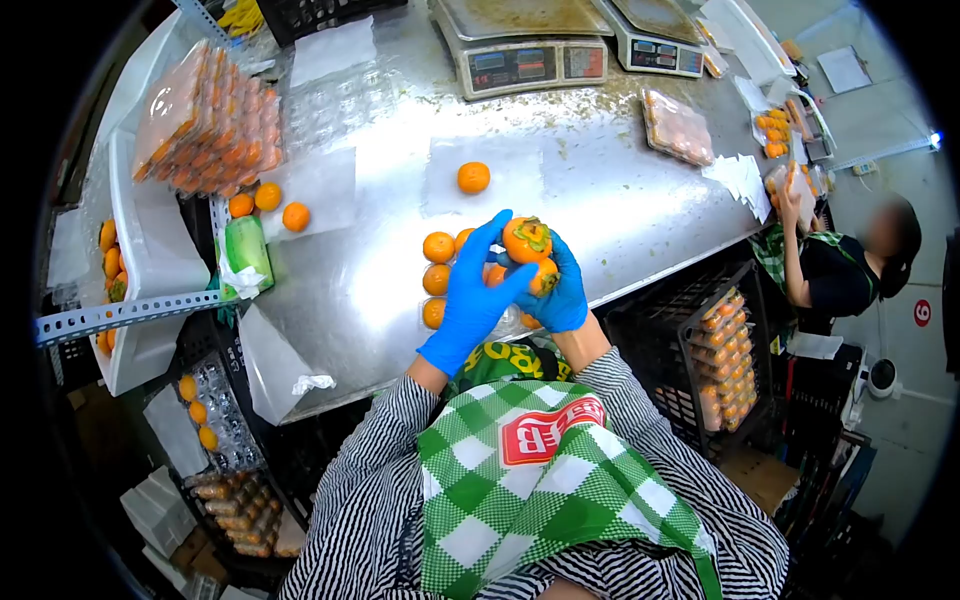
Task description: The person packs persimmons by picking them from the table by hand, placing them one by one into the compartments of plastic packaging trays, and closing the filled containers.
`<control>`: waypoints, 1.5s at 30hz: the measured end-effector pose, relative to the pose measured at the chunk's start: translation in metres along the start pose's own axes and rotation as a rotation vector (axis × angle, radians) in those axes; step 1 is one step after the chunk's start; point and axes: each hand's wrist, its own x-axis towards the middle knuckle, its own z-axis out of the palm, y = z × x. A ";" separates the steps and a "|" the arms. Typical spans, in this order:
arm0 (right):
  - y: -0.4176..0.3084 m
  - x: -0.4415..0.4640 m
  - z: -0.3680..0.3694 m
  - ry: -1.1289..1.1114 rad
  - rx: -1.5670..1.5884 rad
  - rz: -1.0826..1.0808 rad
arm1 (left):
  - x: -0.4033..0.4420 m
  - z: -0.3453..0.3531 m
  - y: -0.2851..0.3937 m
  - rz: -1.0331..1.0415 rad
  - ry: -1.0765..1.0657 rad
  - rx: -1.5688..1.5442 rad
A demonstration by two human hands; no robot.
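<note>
Both my hands wear blue gloves and meet above a clear tray of orange persimmons (437, 279) on the metal table. My left hand (474, 300) has its fingers curved against an upper persimmon (527, 239) with a green calyx. My right hand (566, 290) is closed around a second persimmon (544, 277), just below the first, its calyx turned to the right. The two fruits touch or nearly touch. Part of the tray is hidden under my hands. Beyond them, a single persimmon (473, 178) lies on a thin clear sheet (440, 155).
Stacked packs of fruit (205, 120) stand at the left, near loose persimmons (295, 216) and a green packet (248, 256). Scales (520, 65) line the back. A black crate (660, 345) holds packs beside the table's right edge. A co-worker (850, 260) handles a pack at far right.
</note>
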 end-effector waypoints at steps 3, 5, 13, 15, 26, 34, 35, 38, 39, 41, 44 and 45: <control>0.005 0.004 0.001 0.164 -0.181 -0.010 | 0.004 -0.005 -0.001 -0.184 0.039 -0.220; 0.007 0.006 -0.003 0.277 -0.368 -0.062 | 0.007 -0.009 -0.003 -0.293 0.071 -0.429; -0.008 -0.007 0.022 0.166 -0.896 -0.258 | 0.003 -0.023 -0.005 -0.407 0.165 -0.399; -0.007 -0.011 0.039 0.128 -1.005 -0.273 | 0.003 -0.019 -0.002 -0.321 0.163 -0.389; -0.008 -0.008 0.031 0.016 -1.081 -0.415 | -0.001 -0.007 0.017 0.070 0.168 0.161; -0.003 -0.007 0.021 0.051 -1.051 -0.475 | 0.000 0.002 0.012 -0.014 0.157 -0.039; -0.002 -0.007 0.019 0.060 -1.050 -0.463 | 0.000 0.003 0.012 -0.052 0.164 -0.084; -0.001 -0.008 0.016 0.107 -1.031 -0.417 | 0.008 0.006 0.027 -0.182 0.248 -0.319; -0.001 -0.009 0.017 0.133 -1.014 -0.394 | 0.011 0.003 0.025 -0.196 0.220 -0.283; -0.004 -0.012 0.021 0.187 -0.977 -0.315 | 0.015 -0.005 0.018 -0.224 0.161 -0.210; -0.009 -0.016 0.022 0.224 -0.910 -0.194 | 0.019 -0.009 0.023 -0.244 0.139 -0.139; -0.010 -0.017 0.021 0.210 -0.884 -0.187 | 0.019 -0.010 0.025 -0.216 0.131 -0.097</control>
